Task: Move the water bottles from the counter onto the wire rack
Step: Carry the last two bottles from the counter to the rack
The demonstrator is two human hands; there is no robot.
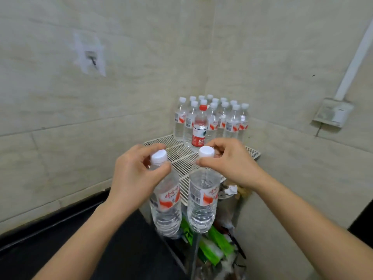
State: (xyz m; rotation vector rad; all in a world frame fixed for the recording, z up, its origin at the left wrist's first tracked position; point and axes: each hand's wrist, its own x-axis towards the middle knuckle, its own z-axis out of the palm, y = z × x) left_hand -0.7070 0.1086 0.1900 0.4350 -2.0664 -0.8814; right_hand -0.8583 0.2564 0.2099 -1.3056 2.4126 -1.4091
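Note:
My left hand grips the neck of a clear water bottle with a white cap and a red-and-white label. My right hand holds a second, matching bottle by its neck. Both bottles hang upright in the air, just in front of the near edge of the white wire rack. At the back corner of the rack stand several white-capped bottles in rows, with one red-capped, red-labelled bottle in front of them.
Tiled walls meet in a corner behind the rack. A black counter runs along the left wall. Below the rack lie green packets and crumpled wrappers. A white conduit and box are fixed to the right wall.

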